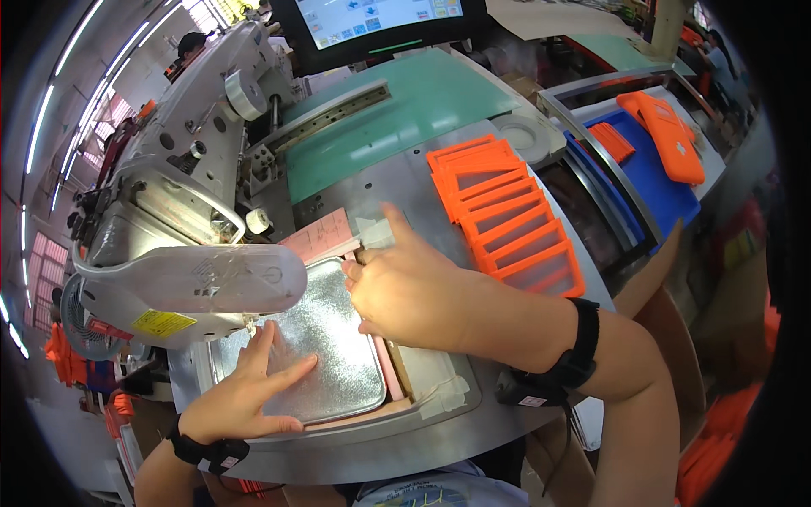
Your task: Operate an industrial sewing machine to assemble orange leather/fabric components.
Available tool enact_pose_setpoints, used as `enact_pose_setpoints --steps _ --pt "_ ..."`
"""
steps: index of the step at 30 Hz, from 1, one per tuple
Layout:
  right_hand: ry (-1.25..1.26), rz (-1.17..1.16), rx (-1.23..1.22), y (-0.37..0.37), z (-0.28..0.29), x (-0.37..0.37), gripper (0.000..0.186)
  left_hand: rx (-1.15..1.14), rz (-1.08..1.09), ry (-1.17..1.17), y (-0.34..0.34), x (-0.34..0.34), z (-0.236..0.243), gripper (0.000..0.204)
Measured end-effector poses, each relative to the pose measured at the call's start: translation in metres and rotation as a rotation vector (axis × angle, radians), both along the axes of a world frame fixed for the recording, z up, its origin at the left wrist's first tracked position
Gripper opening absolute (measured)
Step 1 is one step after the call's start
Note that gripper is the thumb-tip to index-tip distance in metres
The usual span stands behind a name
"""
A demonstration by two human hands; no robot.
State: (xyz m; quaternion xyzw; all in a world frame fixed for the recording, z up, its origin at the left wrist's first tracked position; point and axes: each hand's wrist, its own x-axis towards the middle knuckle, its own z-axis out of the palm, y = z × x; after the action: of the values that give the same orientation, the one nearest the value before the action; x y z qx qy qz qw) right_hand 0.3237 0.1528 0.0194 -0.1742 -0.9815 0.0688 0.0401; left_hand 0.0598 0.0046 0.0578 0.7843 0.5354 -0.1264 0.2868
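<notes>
The silver textured sheet (325, 351) lies flat in the pink-edged template frame (389, 372) on the steel counter (397, 182), directly in front of the sewing machine head (182, 211), whose white lower cover (190, 287) overhangs the sheet's upper left corner.

Procedure, as I judge it from this position: seat the sheet square in the frame, press it flat, and keep both hands away from the needle area under the cover.

1. Left hand (245, 393). I lay it palm down on the lower left part of the sheet, fingers spread and extended toward the centre. The grip is fully open; it clasps nothing and only bears down on the sheet surface. Pressure should go straight down, so the sheet does not creep sideways. The fingertips sit close beneath the machine cover, so I keep them low and flat.

2. Right hand (405, 291). I place it at the sheet's upper right edge, where the frame border meets a pink paper slip (319, 235). The fingers are curled inward and the thumb points up. The grip is half closed over that edge; I cannot tell whether it pinches the frame border or merely presses on it, since the fingertips are hidden beneath the hand.

3. To the right, a row of orange rectangular frames (507, 220) lies on the counter, well apart from both hands. Farther right, a blue tray (659, 182) holds more orange pieces (667, 135).
</notes>
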Motion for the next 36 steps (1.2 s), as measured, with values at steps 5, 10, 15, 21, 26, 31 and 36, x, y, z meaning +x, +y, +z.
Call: enact_pose_setpoints --steps 5,10,15,21,26,31,36 --pt "-0.033 -0.005 -0.077 0.0 0.008 0.003 0.063 -0.041 0.028 -0.01 0.001 0.001 0.003 0.086" --pt "-0.061 0.033 -0.083 -0.01 0.013 -0.002 0.057 0.008 0.065 -0.041 -0.004 -0.001 -0.01 0.083" --pt "-0.172 -0.012 -0.037 -0.025 0.024 -0.011 0.051 0.055 0.103 -0.041 -0.012 0.002 -0.014 0.083" --pt "-0.266 -0.073 -0.014 -0.026 0.031 -0.019 0.059 0.014 0.089 0.058 -0.004 0.01 -0.007 0.097" --pt "-0.352 -0.102 -0.01 -0.023 0.028 -0.029 0.077 0.041 0.05 0.116 0.001 0.009 -0.009 0.103" --pt "-0.342 -0.175 -0.028 -0.026 0.031 -0.027 0.094 0.055 0.08 0.086 -0.002 0.009 -0.009 0.099" --pt "-0.389 -0.236 -0.051 -0.028 0.033 -0.029 0.094 0.024 0.15 0.0 -0.001 0.005 -0.011 0.098"
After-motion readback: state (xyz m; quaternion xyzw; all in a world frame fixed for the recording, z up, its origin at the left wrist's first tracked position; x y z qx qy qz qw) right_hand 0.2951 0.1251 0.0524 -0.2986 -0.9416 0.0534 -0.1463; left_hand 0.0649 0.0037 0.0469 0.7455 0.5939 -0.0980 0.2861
